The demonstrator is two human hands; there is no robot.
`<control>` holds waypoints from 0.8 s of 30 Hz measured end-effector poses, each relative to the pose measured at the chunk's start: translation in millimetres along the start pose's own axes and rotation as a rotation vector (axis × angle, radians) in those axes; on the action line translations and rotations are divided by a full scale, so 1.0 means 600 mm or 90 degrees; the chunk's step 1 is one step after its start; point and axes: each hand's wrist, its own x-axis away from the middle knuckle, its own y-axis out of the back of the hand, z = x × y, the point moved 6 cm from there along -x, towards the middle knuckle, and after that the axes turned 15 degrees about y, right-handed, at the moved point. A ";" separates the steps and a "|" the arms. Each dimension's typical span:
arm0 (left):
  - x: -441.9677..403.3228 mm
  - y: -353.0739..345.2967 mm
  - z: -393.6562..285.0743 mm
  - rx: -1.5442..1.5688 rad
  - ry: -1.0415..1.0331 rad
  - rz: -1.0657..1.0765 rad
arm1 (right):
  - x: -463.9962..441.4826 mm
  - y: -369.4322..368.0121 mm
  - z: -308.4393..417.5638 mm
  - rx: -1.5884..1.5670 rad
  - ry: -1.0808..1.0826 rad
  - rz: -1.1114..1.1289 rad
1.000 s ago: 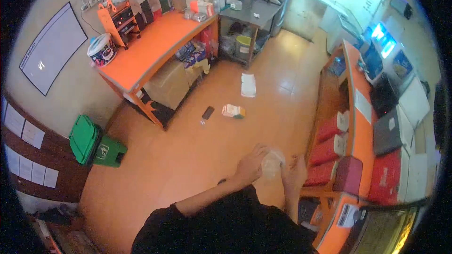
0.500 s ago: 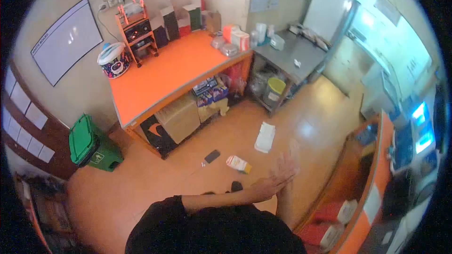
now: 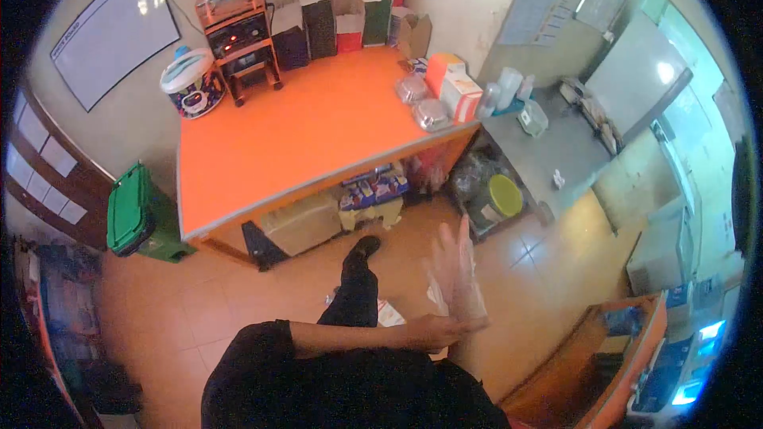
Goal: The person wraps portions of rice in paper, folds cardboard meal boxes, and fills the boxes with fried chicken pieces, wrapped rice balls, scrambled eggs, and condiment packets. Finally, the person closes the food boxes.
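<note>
In the lower middle of the head view, my right hand (image 3: 455, 266) is raised with its fingers stretched out, slightly blurred. A thin, clear plastic glove (image 3: 469, 290) appears to cover it. My left hand (image 3: 437, 334) reaches across my body and is closed at the right wrist, seemingly pinching the glove's cuff; its fingertips are partly hidden. My leg in dark trousers (image 3: 354, 294) is stepping forward. Beside it, a white and orange packet (image 3: 389, 314) lies on the floor, partly covered by my arm and leg.
An orange table (image 3: 294, 135) stands ahead, with foil containers (image 3: 431, 114) and boxes on top. A metal table (image 3: 548, 143) adjoins it at the right. A green bin (image 3: 143, 214) is at the left, and an orange-edged counter (image 3: 628, 334) at the right.
I have moved forward, so the tables look nearer. My leg has come into view over the floor items. My left hand has slid from the right palm down to the wrist.
</note>
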 end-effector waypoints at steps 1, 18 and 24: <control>-0.021 0.023 0.032 -0.001 -0.004 -0.003 | -0.045 -0.003 -0.007 0.026 0.005 -0.004; -0.066 0.597 0.564 0.039 0.566 -0.552 | -1.140 -0.467 -0.522 0.941 0.351 0.554; -0.001 0.596 0.675 0.300 0.703 -0.468 | -1.253 -0.552 -0.532 1.139 0.364 0.524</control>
